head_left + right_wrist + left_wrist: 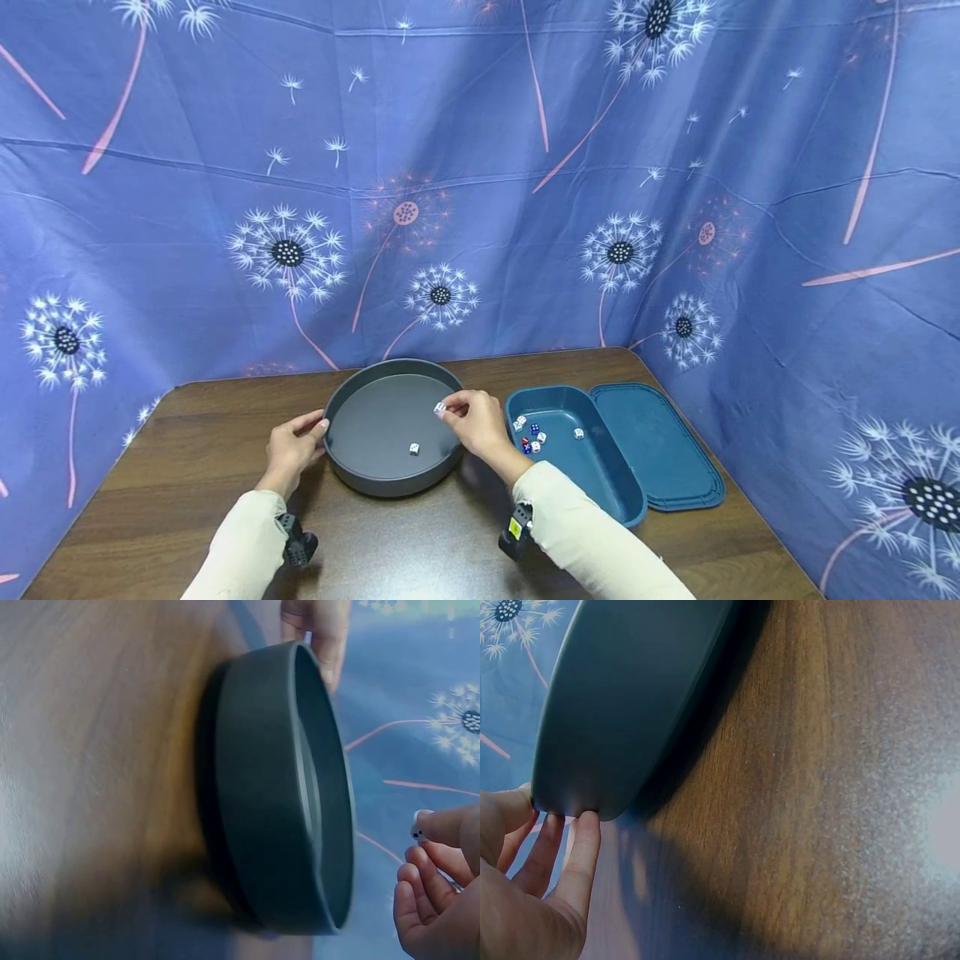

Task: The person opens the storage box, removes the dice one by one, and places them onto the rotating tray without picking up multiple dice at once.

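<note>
A round dark grey pan (390,417) stands on the table, with one white die (414,449) lying inside. At the pan's left side, my left hand (292,450) holds its edge, thumb by the rim and fingertips against the outer wall (622,712). Above the pan's right part, my right hand (477,423) pinches another white die (440,407) between thumb and fingers. The right wrist view shows this pinched die (418,827) beyond the pan's rim (300,750). Right of the pan, a blue rectangular container (600,479) contains several white, blue and red dice (527,447).
A flat blue lid (660,450) lies on the wooden table (375,542), right beside the container. Behind and to the right hangs a blue cloth (510,250) with a dandelion print. The right forearm passes over the container's near left side.
</note>
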`<state>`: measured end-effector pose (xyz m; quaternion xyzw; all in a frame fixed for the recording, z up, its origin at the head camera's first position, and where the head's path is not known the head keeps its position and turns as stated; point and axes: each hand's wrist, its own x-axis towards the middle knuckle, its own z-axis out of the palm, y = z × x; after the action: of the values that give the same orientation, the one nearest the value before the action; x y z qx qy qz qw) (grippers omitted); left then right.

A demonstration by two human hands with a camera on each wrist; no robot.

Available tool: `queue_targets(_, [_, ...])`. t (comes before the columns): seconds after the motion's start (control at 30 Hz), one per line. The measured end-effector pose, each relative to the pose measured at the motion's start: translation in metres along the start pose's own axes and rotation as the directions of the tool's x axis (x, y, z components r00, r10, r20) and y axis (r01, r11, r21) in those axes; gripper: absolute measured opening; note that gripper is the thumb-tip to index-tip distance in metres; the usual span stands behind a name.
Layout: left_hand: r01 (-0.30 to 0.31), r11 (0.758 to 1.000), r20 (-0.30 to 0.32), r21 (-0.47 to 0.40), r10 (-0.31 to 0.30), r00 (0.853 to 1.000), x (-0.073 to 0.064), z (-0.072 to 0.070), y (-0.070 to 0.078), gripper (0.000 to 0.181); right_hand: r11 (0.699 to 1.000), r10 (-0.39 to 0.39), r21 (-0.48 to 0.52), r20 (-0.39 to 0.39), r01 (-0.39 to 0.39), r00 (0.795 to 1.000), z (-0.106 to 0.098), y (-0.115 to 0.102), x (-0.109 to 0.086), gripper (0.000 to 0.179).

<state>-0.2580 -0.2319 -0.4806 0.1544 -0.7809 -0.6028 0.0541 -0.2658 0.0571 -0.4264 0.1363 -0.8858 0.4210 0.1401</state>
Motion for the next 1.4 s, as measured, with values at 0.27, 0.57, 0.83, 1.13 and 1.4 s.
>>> queue_targets(0.27, [0.003,1.000,-0.005,-0.003,-0.003,1.000,0.001,0.001,0.000,0.038,0.999,0.016,-0.028,-0.025,-0.017,1.000,0.026,0.003,-0.001,0.007])
queue_targets(0.57, [0.009,1.000,-0.008,-0.005,-0.009,1.000,0.000,0.000,0.001,0.038,0.997,0.007,-0.075,-0.074,-0.013,0.997,0.052,0.013,-0.008,0.008])
queue_targets(0.83, [0.000,1.000,-0.004,-0.018,0.000,1.000,0.000,0.001,0.000,0.040,0.976,-0.065,-0.213,-0.130,0.036,0.989,0.064,0.017,-0.014,0.010])
queue_targets(1.13, [0.005,1.000,0.001,-0.031,-0.005,1.000,-0.002,0.002,-0.001,0.040,0.943,-0.074,-0.331,-0.129,0.028,0.989,0.072,0.017,-0.022,0.011])
queue_targets(1.4, [0.004,1.000,0.001,-0.019,-0.004,1.000,-0.002,0.001,0.000,0.040,0.927,-0.079,-0.374,-0.157,0.015,0.984,0.075,0.015,-0.022,0.012])
